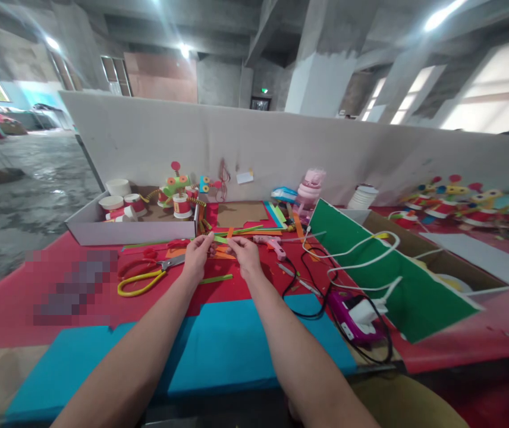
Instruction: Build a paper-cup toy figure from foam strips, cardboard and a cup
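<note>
My left hand (197, 254) and my right hand (244, 254) are side by side over the red table cover, each pinching an end of a short green paper strip (221, 239) held between them. Another green strip (216, 279) lies flat on the red cover just below my hands. Orange paper pieces (223, 253) lie under the held strip. Yellow-handled scissors (145, 282) rest to the left of my left hand, with red-handled scissors (141, 266) just behind them.
A blue sheet (219, 348) covers the near edge. A shallow white box (103, 229) with paper cups and cup figures stands at the back left. Coloured sheets (254, 221), a pink bottle (308, 189), a pink glue gun (272, 244), cables with a charger (364, 309) and a green board (383, 279) lie right.
</note>
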`<state>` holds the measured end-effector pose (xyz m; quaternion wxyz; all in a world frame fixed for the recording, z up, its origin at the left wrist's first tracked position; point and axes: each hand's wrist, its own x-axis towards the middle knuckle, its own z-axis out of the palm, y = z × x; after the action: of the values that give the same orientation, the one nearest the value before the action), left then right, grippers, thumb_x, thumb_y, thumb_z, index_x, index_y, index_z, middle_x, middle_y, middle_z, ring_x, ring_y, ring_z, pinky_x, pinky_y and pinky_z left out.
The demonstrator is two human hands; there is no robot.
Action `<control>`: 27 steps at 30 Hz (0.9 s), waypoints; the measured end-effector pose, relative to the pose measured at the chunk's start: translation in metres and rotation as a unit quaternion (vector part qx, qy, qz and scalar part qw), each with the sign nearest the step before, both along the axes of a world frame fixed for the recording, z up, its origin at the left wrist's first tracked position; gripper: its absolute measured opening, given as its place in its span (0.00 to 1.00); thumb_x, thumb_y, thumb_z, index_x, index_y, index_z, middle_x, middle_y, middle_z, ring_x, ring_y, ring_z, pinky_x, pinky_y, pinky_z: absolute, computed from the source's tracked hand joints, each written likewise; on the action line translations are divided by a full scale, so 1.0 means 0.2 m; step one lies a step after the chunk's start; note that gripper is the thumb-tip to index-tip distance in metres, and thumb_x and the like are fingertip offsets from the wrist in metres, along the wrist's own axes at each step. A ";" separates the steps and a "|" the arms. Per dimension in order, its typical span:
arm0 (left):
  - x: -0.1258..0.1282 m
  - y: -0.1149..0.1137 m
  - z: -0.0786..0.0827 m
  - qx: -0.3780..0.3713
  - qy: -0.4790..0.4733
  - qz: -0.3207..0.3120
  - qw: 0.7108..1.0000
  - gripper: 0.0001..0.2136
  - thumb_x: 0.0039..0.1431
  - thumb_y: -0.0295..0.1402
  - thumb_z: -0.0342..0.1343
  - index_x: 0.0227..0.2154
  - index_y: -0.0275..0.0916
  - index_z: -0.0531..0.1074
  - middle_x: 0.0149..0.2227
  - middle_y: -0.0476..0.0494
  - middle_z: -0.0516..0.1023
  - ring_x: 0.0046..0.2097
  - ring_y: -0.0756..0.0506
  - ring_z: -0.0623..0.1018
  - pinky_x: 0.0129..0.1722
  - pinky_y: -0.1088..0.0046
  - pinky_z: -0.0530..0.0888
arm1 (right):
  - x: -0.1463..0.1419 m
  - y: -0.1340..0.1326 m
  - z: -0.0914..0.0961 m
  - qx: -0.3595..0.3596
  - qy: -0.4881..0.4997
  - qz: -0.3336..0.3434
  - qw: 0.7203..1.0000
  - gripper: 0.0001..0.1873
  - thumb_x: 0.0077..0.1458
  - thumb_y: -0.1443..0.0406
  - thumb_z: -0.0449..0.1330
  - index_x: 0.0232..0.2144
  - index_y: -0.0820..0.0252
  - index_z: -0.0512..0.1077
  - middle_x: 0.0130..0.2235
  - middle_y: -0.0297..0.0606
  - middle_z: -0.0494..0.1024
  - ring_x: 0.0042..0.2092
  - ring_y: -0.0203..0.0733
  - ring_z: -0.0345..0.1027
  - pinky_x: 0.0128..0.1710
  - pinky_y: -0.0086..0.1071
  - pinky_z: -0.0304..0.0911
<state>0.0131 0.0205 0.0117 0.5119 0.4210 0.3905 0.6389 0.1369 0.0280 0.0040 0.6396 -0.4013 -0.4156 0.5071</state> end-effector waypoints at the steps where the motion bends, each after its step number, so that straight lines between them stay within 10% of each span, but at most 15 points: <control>1: 0.01 0.00 0.00 -0.001 0.002 -0.012 1.000 0.17 0.43 0.46 0.65 0.23 0.36 0.70 0.21 0.50 0.70 0.22 0.54 0.67 0.23 0.78 0.64 | 0.00 0.00 0.00 0.004 -0.001 0.003 1.000 0.14 0.36 0.57 0.68 0.23 0.60 0.75 0.20 0.30 0.72 0.24 0.33 0.65 0.29 0.29 0.64; 27: 0.00 0.02 -0.04 0.003 0.030 -0.031 0.999 0.18 0.41 0.48 0.65 0.24 0.35 0.73 0.21 0.50 0.72 0.23 0.53 0.68 0.24 0.77 0.65 | -0.03 -0.03 0.02 -0.061 0.083 0.077 0.992 0.18 0.30 0.58 0.72 0.23 0.60 0.71 0.20 0.29 0.74 0.24 0.34 0.69 0.31 0.31 0.69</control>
<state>0.0123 0.0253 0.0041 0.5181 0.4536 0.3909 0.6108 0.1310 0.0219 0.0078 0.6050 -0.3632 -0.3588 0.6109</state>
